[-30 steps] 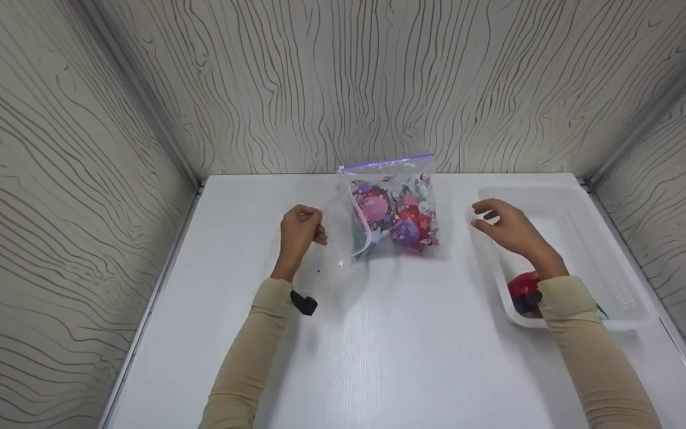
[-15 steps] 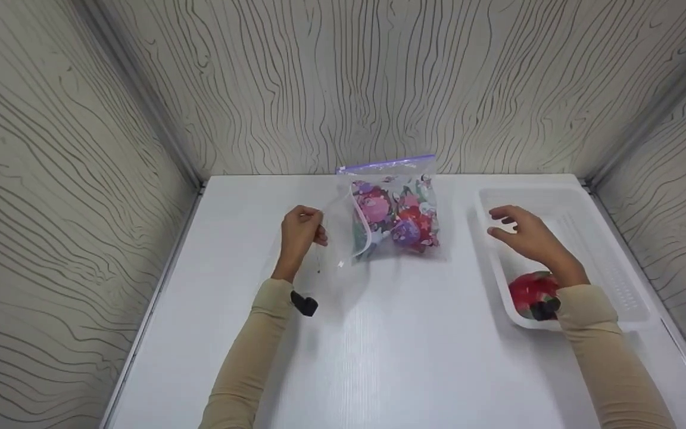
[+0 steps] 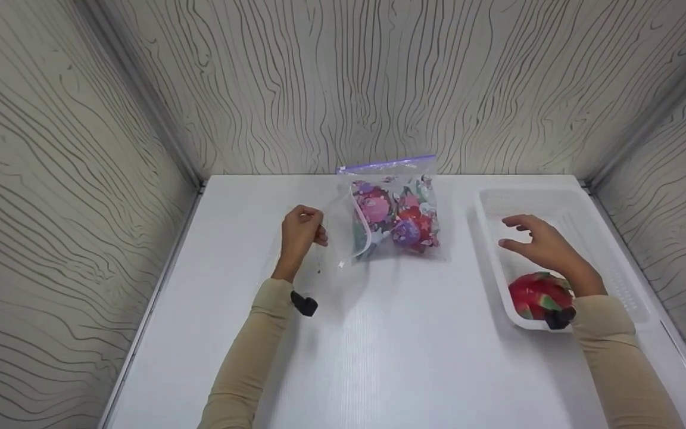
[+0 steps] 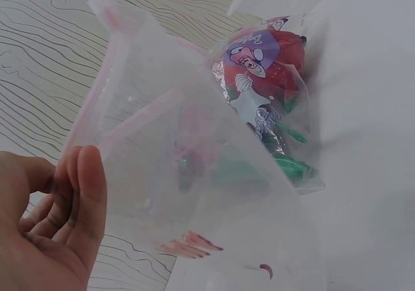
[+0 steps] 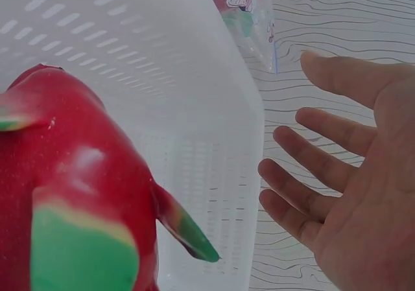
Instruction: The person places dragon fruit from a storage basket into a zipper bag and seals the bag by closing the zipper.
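Note:
My left hand (image 3: 301, 232) pinches the edge of a clear zip bag (image 4: 139, 103), whose pinkish seal strip shows in the left wrist view. Through this limp bag, part of a printed zip bag (image 3: 405, 217) is visible; it is filled with red, pink and green things. At the right, my right hand (image 3: 548, 247) holds nothing and hovers over a white plastic basket (image 3: 533, 192), fingers spread and slightly bent. A red dragon fruit (image 3: 533, 295) with green scales lies in the basket's near left corner, close to the right wrist and partly hidden by the wrist camera.
The white table (image 3: 379, 357) stretches between both arms. A wood-grain patterned panel (image 3: 343, 83) rises behind it, with similar panels at both sides. The basket stands along the table's right edge, its walls slotted.
My right hand has moved right and toward me, from the basket's left rim to over its inside, uncovering more of the dragon fruit. My left hand keeps its place with the clear bag.

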A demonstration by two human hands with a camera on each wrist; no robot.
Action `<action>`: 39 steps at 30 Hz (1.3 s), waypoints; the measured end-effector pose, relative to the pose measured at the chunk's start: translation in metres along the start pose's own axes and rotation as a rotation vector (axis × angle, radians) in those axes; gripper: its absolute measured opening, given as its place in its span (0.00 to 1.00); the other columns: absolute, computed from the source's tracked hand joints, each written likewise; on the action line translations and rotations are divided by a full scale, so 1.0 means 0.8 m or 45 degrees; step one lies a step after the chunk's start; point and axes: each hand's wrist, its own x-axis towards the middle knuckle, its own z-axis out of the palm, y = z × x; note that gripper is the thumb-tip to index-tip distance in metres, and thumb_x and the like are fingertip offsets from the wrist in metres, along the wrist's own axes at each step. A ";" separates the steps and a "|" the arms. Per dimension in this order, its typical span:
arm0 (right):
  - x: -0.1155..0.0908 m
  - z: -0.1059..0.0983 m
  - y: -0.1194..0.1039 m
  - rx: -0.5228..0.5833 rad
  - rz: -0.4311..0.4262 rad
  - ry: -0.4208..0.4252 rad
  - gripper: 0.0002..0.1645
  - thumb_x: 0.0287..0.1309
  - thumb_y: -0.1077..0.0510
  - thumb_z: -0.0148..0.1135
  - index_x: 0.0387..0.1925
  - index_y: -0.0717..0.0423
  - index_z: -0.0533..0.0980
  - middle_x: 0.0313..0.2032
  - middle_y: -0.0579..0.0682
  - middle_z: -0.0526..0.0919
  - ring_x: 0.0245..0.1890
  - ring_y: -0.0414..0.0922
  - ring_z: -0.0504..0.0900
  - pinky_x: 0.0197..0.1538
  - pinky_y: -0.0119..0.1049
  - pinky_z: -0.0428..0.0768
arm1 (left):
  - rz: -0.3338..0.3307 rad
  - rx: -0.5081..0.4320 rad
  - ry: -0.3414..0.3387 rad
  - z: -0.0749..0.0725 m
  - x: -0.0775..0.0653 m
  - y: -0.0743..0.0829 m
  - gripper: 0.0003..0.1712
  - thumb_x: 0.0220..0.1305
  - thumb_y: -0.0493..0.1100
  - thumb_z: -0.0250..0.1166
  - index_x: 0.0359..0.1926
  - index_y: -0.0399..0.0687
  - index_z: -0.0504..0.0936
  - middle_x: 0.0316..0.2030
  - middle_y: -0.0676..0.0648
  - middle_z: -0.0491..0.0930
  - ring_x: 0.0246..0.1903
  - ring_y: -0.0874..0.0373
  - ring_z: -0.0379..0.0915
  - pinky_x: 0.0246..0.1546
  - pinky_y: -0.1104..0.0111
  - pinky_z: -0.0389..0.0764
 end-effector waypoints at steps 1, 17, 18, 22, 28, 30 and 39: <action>-0.001 0.000 0.001 -0.004 0.006 -0.002 0.36 0.73 0.50 0.67 0.72 0.66 0.69 0.69 0.72 0.73 0.70 0.71 0.70 0.71 0.73 0.70 | 0.000 0.000 0.000 0.000 0.000 0.000 0.08 0.73 0.39 0.63 0.46 0.38 0.81 0.23 0.45 0.83 0.19 0.58 0.82 0.25 0.64 0.90; -0.024 0.001 0.022 -0.005 0.077 -0.071 0.43 0.71 0.43 0.67 0.75 0.65 0.66 0.72 0.73 0.68 0.71 0.73 0.66 0.67 0.77 0.71 | 0.015 0.008 0.002 0.000 0.001 -0.002 0.08 0.74 0.39 0.63 0.47 0.39 0.81 0.22 0.47 0.83 0.19 0.59 0.82 0.26 0.64 0.90; -0.026 0.002 0.023 -0.005 0.091 -0.080 0.44 0.71 0.43 0.67 0.75 0.65 0.65 0.72 0.73 0.67 0.71 0.74 0.65 0.67 0.77 0.71 | 0.008 0.008 0.002 0.000 0.001 -0.002 0.08 0.74 0.39 0.63 0.47 0.39 0.81 0.22 0.47 0.83 0.19 0.59 0.81 0.26 0.64 0.90; -0.031 0.006 0.027 -0.014 0.117 -0.102 0.45 0.71 0.41 0.68 0.76 0.63 0.65 0.72 0.73 0.66 0.71 0.74 0.66 0.66 0.77 0.72 | -0.012 0.018 0.004 0.001 0.001 -0.002 0.08 0.75 0.40 0.63 0.48 0.39 0.81 0.23 0.47 0.82 0.19 0.59 0.81 0.26 0.65 0.90; -0.035 0.013 0.035 -0.031 0.086 -0.115 0.44 0.71 0.42 0.67 0.75 0.65 0.66 0.72 0.74 0.67 0.71 0.74 0.67 0.68 0.78 0.69 | -0.015 0.021 -0.001 0.000 0.000 -0.001 0.09 0.75 0.40 0.63 0.49 0.39 0.81 0.23 0.47 0.82 0.20 0.59 0.81 0.26 0.64 0.90; -0.037 0.015 0.037 -0.031 0.097 -0.135 0.45 0.71 0.41 0.67 0.75 0.65 0.65 0.72 0.75 0.67 0.71 0.75 0.66 0.67 0.79 0.68 | -0.022 0.020 -0.003 0.000 0.000 0.000 0.09 0.75 0.41 0.63 0.49 0.40 0.81 0.24 0.47 0.83 0.20 0.59 0.81 0.27 0.65 0.90; -0.048 0.023 0.050 0.006 0.190 -0.261 0.50 0.69 0.36 0.66 0.78 0.61 0.61 0.73 0.77 0.63 0.68 0.74 0.70 0.64 0.76 0.74 | 0.005 0.004 -0.005 -0.001 -0.001 -0.001 0.08 0.75 0.39 0.63 0.48 0.38 0.81 0.24 0.47 0.82 0.20 0.59 0.81 0.26 0.65 0.89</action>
